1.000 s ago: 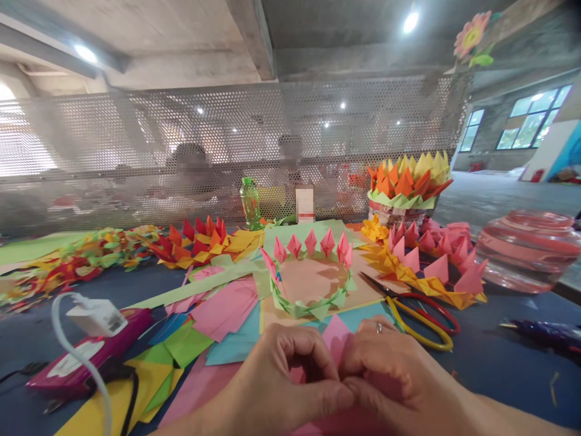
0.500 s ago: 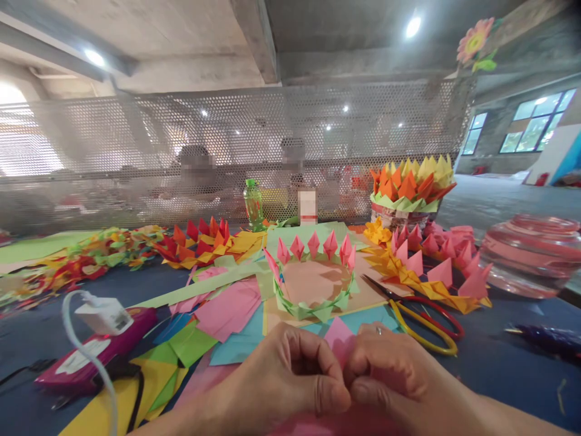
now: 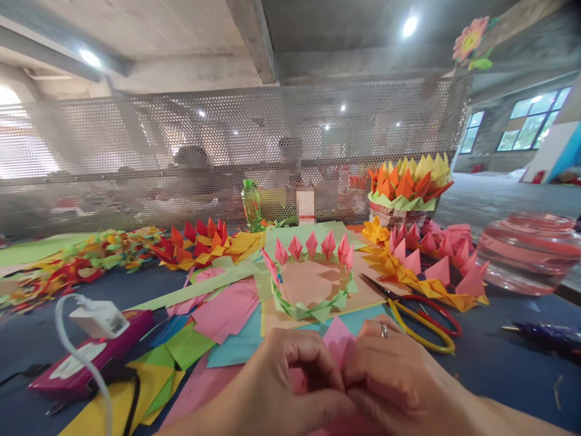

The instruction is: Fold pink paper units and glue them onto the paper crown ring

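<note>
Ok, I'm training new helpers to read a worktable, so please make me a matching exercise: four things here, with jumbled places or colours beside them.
Column one
1. Scissors
2. Paper crown
3. Bottle
4. Right hand

Column two
A. Stands in front of the perforated screen
B. Wears a finger ring, at the pink paper
C. Red and yellow handles
D. Green, with pink points at its far side

Pairs: 1-C, 2-D, 3-A, 4-B

Pink ppr point(image 3: 338, 339), grn ppr ring point(image 3: 302, 310) w/ pink pts point(image 3: 311, 243), red/ylw-handled scissors point(image 3: 394, 297), hole-dotted gray mesh point(image 3: 254, 133)
</note>
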`<action>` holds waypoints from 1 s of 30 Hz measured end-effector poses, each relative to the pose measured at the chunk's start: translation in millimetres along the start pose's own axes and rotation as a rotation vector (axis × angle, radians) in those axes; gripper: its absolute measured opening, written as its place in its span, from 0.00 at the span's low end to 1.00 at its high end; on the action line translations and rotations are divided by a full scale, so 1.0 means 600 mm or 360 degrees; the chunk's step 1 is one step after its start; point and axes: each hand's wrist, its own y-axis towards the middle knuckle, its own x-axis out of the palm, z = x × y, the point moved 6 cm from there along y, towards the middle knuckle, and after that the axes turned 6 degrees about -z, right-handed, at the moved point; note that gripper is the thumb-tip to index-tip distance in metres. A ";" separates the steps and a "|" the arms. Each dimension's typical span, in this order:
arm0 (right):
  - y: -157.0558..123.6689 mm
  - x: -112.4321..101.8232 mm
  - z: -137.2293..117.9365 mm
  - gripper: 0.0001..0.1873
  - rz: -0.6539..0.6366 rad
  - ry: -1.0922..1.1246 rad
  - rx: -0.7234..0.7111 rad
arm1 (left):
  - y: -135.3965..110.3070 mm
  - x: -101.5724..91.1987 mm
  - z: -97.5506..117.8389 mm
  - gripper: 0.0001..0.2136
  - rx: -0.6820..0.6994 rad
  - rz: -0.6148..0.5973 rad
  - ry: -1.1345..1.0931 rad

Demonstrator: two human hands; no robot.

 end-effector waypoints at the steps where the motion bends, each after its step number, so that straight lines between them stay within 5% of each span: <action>1: -0.001 -0.001 -0.005 0.09 0.0013 -0.0040 -0.0024 | -0.002 0.001 0.005 0.06 0.0025 0.0021 0.0071; 7: 0.000 -0.007 -0.020 0.07 -0.0021 -0.0160 0.0015 | -0.009 0.005 0.032 0.09 0.0076 -0.0110 0.0200; 15: 0.001 -0.018 -0.020 0.07 0.0068 -0.0145 -0.0082 | -0.009 -0.061 0.051 0.05 0.0560 0.0044 0.0787; 21: 0.000 -0.022 -0.017 0.10 0.0162 -0.0157 -0.0062 | -0.008 -0.032 0.040 0.21 0.0696 -0.0301 0.1347; 30: -0.008 -0.032 -0.010 0.12 0.0206 -0.0097 -0.0106 | -0.028 0.008 0.046 0.07 0.0941 -0.0263 0.1490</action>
